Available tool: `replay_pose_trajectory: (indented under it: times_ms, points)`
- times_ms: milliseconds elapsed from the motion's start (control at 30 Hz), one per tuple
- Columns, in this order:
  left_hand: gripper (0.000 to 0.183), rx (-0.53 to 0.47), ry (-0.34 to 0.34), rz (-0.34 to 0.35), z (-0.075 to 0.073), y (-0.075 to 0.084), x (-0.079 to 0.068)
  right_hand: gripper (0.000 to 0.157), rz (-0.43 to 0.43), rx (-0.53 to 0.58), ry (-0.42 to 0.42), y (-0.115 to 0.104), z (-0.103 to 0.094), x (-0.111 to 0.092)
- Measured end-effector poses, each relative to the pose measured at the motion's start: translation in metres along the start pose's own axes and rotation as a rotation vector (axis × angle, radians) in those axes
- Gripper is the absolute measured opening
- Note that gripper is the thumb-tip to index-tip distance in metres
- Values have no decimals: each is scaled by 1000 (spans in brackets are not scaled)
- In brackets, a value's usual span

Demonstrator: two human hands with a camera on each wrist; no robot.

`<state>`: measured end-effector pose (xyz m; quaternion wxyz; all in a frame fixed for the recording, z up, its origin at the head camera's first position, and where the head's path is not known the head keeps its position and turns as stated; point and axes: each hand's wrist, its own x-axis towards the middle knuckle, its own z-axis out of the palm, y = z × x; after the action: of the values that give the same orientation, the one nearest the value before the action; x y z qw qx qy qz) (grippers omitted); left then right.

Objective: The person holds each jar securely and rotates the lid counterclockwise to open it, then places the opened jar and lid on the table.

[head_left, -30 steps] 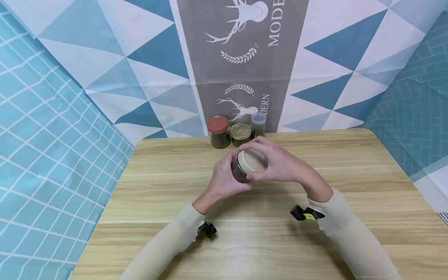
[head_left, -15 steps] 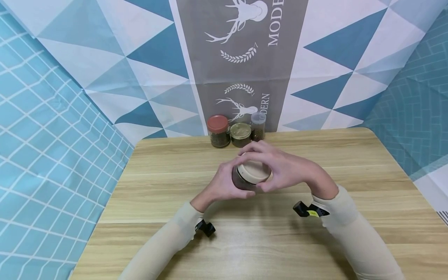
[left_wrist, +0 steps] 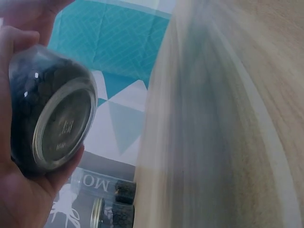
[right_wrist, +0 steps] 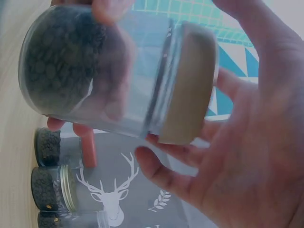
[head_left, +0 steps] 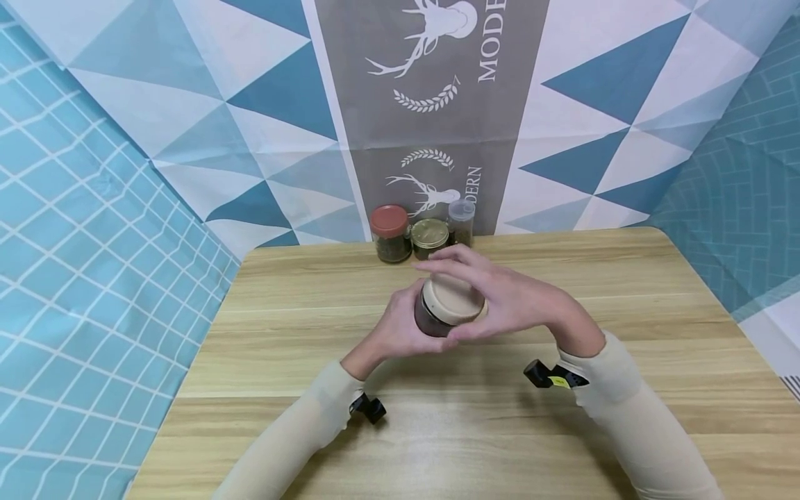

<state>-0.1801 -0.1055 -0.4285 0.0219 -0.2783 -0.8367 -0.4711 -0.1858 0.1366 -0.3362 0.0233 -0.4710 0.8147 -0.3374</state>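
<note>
I find one glass jar [head_left: 431, 321] in the hands, raised clear of the worktop [head_left: 462, 444] near its middle. It is tilted, not upright; the left wrist view shows me its bare round base. Dark pieces [right_wrist: 57, 66] lie in the base end of the jar, with clear glass between them and the pale lid [head_left: 448, 304]. The lid sits at the jar's mouth; I cannot tell how tightly.

Left hand [head_left: 400, 325]: clamped on the jar's body, thumb on the near side. Right hand [head_left: 515, 290]: curved round the lid, with fingers across the far side and thumb at the near edge. I cannot tell how firmly it presses. The hands meet near the thumbs on my head view.

At the far edge of the worktop I record three containers in a row, close together: a red-lidded jar [head_left: 391, 236], a gold-lidded jar [head_left: 430, 237] and a narrow container with a clear cap [head_left: 461, 221]. Behind them hangs a grey panel [head_left: 375, 118] bearing white deer heads.
</note>
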Motion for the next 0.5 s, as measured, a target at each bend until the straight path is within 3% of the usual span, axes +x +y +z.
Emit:
replay_pose_trajectory:
  times_ms: [300, 500]
  points:
    - [88, 104, 260, -69, 7, 1, 0, 85, 172, 15, 201, 1, -7, 2]
    - [88, 172, 337, -91, 10, 3, 2, 81, 285, 60, 268, 4, -3, 4]
